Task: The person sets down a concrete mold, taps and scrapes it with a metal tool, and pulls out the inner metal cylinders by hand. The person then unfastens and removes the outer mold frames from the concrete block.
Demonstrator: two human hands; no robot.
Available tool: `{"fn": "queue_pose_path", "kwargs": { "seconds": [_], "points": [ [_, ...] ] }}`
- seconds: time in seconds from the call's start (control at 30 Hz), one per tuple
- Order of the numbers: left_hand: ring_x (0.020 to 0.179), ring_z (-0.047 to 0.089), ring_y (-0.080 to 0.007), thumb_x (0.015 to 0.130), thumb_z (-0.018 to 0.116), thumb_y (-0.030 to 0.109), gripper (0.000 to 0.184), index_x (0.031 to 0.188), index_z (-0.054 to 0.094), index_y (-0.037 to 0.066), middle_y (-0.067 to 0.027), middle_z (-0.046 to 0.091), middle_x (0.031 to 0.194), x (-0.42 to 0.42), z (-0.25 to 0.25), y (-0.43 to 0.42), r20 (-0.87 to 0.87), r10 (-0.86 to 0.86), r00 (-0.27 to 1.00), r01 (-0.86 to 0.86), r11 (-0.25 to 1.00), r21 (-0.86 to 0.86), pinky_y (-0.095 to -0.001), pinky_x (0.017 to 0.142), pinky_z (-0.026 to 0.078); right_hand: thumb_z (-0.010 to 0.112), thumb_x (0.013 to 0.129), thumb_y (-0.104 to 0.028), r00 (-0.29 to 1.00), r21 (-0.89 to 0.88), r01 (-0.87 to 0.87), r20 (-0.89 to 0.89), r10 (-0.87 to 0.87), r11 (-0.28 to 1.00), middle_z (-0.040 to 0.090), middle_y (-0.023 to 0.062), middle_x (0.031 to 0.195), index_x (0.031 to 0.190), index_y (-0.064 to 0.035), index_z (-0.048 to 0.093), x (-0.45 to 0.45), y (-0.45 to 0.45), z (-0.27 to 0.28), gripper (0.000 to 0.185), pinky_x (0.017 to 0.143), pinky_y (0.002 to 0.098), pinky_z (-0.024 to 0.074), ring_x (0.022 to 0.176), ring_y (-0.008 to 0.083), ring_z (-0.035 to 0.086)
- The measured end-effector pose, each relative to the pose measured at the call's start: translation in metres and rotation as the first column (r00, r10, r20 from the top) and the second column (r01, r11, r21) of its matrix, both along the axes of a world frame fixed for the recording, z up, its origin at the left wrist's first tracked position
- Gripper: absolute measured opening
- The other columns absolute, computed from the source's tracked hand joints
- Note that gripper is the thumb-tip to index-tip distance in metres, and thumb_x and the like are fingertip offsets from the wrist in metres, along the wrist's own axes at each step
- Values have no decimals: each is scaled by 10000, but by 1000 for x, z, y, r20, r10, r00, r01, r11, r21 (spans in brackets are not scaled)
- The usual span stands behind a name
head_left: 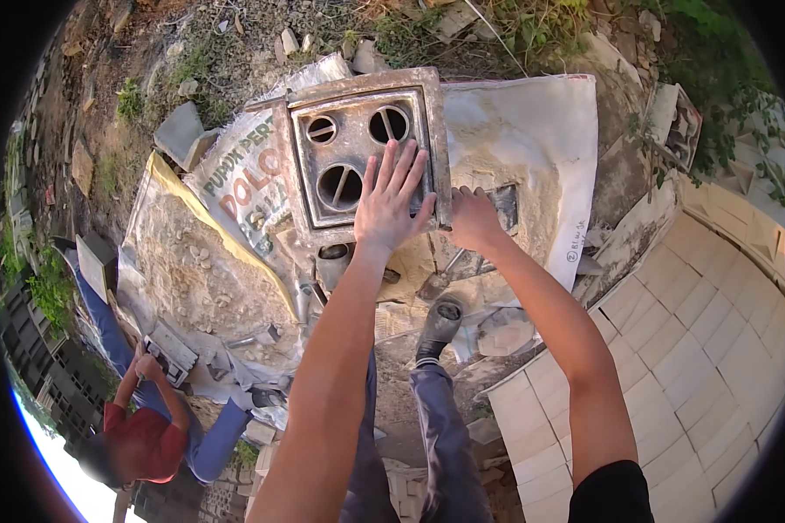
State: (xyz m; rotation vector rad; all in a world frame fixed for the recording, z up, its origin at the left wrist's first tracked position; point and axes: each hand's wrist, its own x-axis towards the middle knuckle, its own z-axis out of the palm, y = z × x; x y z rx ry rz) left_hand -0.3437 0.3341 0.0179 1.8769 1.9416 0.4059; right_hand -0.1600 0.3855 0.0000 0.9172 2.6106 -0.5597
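Note:
A square, dust-covered block mould (301, 213) stands raised in front of me, its face showing round openings with a thin bar across each. My left hand (392, 196) lies flat on the lower right part of that face, fingers spread, covering whatever is beneath. At the mould's right edge, my right hand (475, 220) is closed against the frame; its fingertips are partly hidden. Just below the right hand, a trowel (434, 283) lies on the dusty ground sheet.
White sacking (567, 131) and a printed sack (244, 174) spread under the mould. A heap of pale powder (192, 270) lies left. Stacked pale tiles (672, 349) stand right. At lower left, a person in a red shirt (153, 440) handles a similar mould (173, 353).

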Motion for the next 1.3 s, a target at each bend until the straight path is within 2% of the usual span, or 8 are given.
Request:
{"fn": "queue_pose_path", "kwargs": {
  "seconds": [0.13,0.4,0.63,0.87,1.0,1.07,1.1,1.3],
  "points": [
    [1463,137,-268,899,539,402,704,1502,256,173,-30,248,1558,-1,0,0,6,-9,1000,9,999,-47,-457,1184,128,703,741,-242,995,152,89,-47,-82,984,610,126,907,894,-27,676,8,-26,-9,265,736,461,510,852,321,623],
    [1467,119,-263,911,511,419,710,1510,231,163,-40,227,1565,-2,1,1,5,-29,1000,29,996,-83,-460,1187,109,636,677,-110,921,-551,249,389,-19,797,672,233,861,877,-29,671,-14,29,0,219,753,412,546,868,311,676],
    [1468,118,-257,912,515,416,703,1508,241,163,-38,222,1568,-2,3,2,-2,-26,1000,25,995,-99,-456,1188,109,618,731,-92,986,104,111,-138,-96,988,656,184,803,854,-13,671,6,-25,-3,156,649,419,523,773,325,663],
    [1460,163,-261,872,580,381,717,1492,287,170,-27,264,1555,-1,0,0,13,9,1000,-8,1000,-25,-455,1180,144,694,725,-149,997,-277,44,-56,-61,960,656,153,705,719,-12,661,14,11,-38,141,568,411,512,631,275,651],
    [1455,180,-266,864,596,361,717,1487,296,173,-25,275,1551,-1,1,1,-12,18,1000,-18,1000,-8,-455,1176,163,810,683,-289,878,-877,419,458,139,236,635,103,604,656,-2,664,-10,43,-36,323,534,377,526,539,210,622],
    [1452,184,-269,868,592,356,714,1488,289,174,-25,277,1549,2,1,0,-15,18,1000,-18,1000,8,-456,1175,173,788,729,-256,914,-788,405,369,-171,464,555,40,524,634,-33,603,-10,35,-3,304,514,362,489,461,208,539],
    [1452,184,-268,870,590,354,712,1489,286,176,-25,276,1549,2,0,-1,-22,22,1000,-22,1000,13,-455,1176,173,761,741,-203,995,-324,104,39,-96,940,582,78,609,700,-3,600,2,10,-12,260,554,388,515,535,253,587],
    [1451,189,-262,875,590,344,697,1486,295,186,-27,284,1545,5,1,-1,-39,41,998,-40,999,31,-450,1179,173,717,720,-180,999,9,34,3,-34,999,633,128,898,1043,3,586,14,-16,-17,394,661,382,546,800,272,667]
  ]
}}
